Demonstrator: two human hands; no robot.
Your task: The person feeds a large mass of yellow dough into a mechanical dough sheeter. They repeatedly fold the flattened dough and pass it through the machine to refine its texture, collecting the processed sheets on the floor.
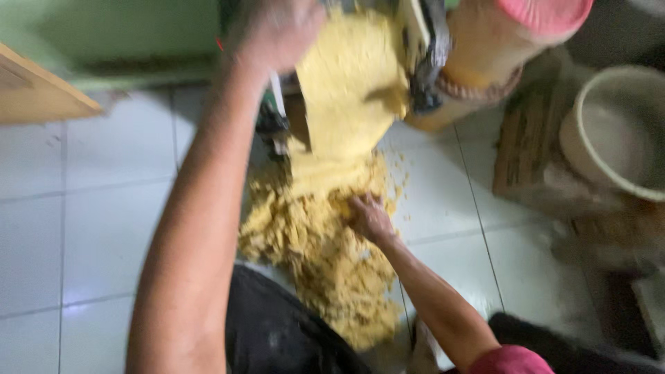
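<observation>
Fingers of the right hand (368,216) press down into a loose heap of yellow crumbly dough (325,256), spread and half buried in it rather than closed round any one lump. The heap lies on the white tiled floor (104,228), directly under and around that hand, and runs back toward the person's dark trouser leg (277,332) below it. Just above the hand, a flat yellow sheet of dough (353,83) hangs down from a roller machine (429,62), its lower edge meeting the top of the heap.

The left hand (277,31) is raised well above the right, at the top edge of the sheet; it is blurred, and whether it grips the sheet or only rests against it cannot be told. Its bare forearm crosses the view from the lower left.

To the right of the raised hand, beside the machine, stands a tan cylindrical container (485,62) with a pink top (547,14). Farther right, well apart from both hands, a pale round basin (616,131) sits tilted on a brown wooden board (526,138). Beyond the left forearm, at the far left edge, shows a corner of a light wooden panel (34,90) against a green wall (125,34). A pink sleeve (509,360) covers the right upper arm.
</observation>
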